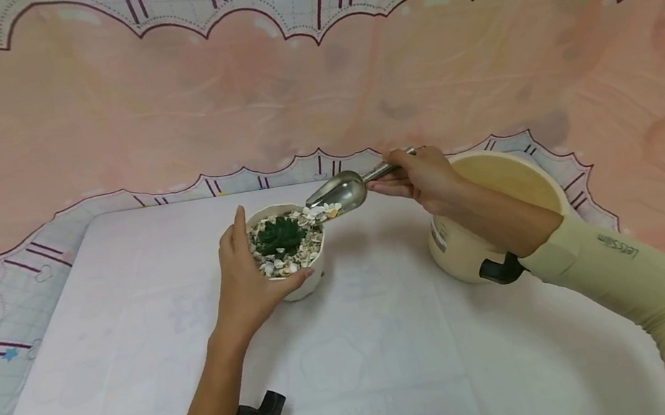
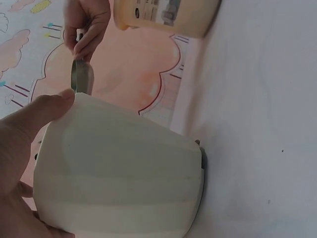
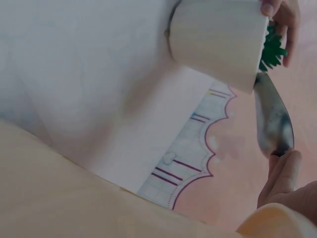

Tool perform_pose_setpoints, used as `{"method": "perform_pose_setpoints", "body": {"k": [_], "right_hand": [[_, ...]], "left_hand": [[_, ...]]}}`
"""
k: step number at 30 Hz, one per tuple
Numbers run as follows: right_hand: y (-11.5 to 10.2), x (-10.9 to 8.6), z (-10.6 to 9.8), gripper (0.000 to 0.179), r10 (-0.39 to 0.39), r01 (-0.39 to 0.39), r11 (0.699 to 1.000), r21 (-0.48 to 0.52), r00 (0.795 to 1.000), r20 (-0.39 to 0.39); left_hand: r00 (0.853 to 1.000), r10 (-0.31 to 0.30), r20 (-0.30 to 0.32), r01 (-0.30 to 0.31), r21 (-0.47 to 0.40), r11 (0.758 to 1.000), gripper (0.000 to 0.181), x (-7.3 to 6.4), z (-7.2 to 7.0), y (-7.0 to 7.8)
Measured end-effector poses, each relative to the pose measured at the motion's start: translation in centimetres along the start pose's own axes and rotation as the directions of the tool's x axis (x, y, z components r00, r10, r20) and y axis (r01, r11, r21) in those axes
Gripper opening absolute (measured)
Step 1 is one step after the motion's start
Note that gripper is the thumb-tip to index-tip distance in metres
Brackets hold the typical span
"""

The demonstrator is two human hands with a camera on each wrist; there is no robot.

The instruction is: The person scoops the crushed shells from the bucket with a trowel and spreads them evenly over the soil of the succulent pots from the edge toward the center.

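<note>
A white flowerpot stands on the table, holding a green succulent set among pale pebbles. My left hand grips the pot from its left side, the thumb on the near rim. In the left wrist view the pot's side fills the middle, the thumb at its rim. My right hand holds a metal scoop by its handle. The scoop's tip is right at the pot's right rim, with white and yellowish pebbles at its mouth. In the right wrist view the scoop's tip overlaps the rim beside the succulent.
A large cream bucket stands on the table to the right, under my right forearm. A white cover lies over the table. Behind hangs a pink patterned cloth. Black wrist mounts sit on both sleeves.
</note>
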State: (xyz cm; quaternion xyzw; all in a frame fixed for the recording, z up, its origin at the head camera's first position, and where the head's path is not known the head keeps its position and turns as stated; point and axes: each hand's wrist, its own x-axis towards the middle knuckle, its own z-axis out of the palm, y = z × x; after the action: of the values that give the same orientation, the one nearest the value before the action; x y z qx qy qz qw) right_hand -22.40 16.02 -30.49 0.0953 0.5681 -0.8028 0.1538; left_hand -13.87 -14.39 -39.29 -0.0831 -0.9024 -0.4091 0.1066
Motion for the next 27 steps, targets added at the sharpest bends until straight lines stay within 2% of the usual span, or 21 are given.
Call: {"method": "perform_pose_setpoints", "body": {"k": [6,11,14,17,20,23,27], "right_hand": [[-0.1,-0.3,0.0,0.023,0.006,-0.006,1.000,-0.006,1.000,0.015],[-0.1,-0.2,0.2,0.023,-0.004,0.004,1.000,0.007,1.000,0.013],[0.0,0.0,0.4,0.023,-0.010,0.010,1.000,0.013,1.000,0.005],[0.1,0.2,0.5,0.024,-0.008,0.008,1.000,0.023,1.000,-0.004],[0.2,0.3,0.7,0.023,-0.007,0.007,1.000,0.030,1.000,-0.008],[0.4,0.3,0.9,0.021,-0.013,0.013,0.999,0.035,1.000,-0.002],[0.6,0.4,1.1,0.020,-0.023,0.023,0.999,0.030,1.000,0.004]], "left_hand": [[0.998,0.026,0.064,-0.024,-0.033,0.999,0.140,0.4,-0.9,-0.4],[0.988,0.072,0.138,-0.058,-0.103,0.993,0.142,0.8,-1.5,-0.8],[0.984,0.075,0.162,-0.054,-0.130,0.990,0.141,0.7,-1.6,-0.8],[0.991,0.046,0.125,-0.031,-0.119,0.992,0.139,0.3,-1.1,-0.4],[0.999,0.002,0.044,0.002,-0.080,0.997,0.139,-0.3,-0.2,0.4],[0.999,-0.037,-0.019,0.036,-0.046,0.998,0.139,-0.8,0.6,1.0],[0.999,-0.040,-0.034,0.039,-0.031,0.999,0.136,-0.9,0.9,1.1]]}}
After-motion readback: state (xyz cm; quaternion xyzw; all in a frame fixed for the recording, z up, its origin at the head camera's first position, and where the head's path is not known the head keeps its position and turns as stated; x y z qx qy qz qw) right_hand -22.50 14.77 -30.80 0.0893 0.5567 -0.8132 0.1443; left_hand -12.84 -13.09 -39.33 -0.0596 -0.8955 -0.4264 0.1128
